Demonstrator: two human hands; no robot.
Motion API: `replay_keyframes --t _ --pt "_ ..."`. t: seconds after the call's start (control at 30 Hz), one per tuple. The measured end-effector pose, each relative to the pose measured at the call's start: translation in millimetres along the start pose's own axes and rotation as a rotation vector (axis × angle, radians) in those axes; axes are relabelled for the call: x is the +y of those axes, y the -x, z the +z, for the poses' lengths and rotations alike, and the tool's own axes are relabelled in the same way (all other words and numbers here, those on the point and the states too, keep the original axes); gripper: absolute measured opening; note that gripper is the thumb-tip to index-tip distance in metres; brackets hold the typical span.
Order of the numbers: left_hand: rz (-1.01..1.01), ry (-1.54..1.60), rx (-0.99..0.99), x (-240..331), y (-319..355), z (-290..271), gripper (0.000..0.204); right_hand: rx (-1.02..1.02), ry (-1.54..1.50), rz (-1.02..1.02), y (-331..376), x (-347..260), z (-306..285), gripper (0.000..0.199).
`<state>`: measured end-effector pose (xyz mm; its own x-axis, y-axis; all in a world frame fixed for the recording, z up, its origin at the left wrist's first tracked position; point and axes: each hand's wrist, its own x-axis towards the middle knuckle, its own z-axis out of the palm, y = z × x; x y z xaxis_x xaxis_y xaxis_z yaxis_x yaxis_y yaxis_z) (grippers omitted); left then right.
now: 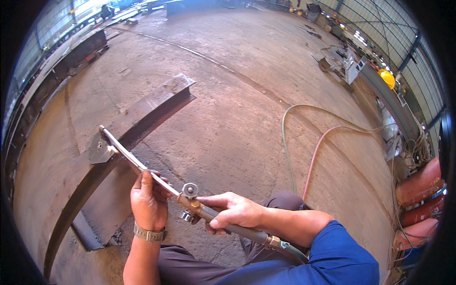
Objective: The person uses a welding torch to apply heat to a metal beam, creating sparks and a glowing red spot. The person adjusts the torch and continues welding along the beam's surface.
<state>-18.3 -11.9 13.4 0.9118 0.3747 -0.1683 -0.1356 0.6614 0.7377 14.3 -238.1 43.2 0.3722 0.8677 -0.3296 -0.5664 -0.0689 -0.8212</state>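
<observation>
A long gas cutting torch reaches from my lap toward the upper left. Its bent tip rests at a small grey metal plate on a rusty steel beam. My left hand grips the torch's thin tubes from below, with a watch band on the wrist. My right hand is wrapped around the torch handle just behind the brass valve knobs. A green hose and a red hose trail off over the concrete floor to the right.
Red gas cylinders lie at the right edge among tangled cables. A curved steel rail runs along the floor at lower left. A yellow helmet and a white machine sit at the far right; long steel beams lie at upper left.
</observation>
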Motion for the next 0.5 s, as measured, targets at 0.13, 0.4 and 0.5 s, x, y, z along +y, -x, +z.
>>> replay_keyframes --t 0.13,0.4,0.5 --pt "0.007 -0.013 -0.006 2.8 0.2 -3.5 0.026 0.014 -0.047 0.005 1.4 -3.8 4.2 0.074" --pt "0.009 -0.008 -0.009 1.3 3.9 -2.1 0.025 -0.018 -0.080 -0.014 2.4 -1.0 4.3 0.070" --pt "0.007 -0.013 -0.018 2.3 4.5 -1.3 0.026 -0.014 -0.095 0.003 4.1 -1.7 5.7 0.070"
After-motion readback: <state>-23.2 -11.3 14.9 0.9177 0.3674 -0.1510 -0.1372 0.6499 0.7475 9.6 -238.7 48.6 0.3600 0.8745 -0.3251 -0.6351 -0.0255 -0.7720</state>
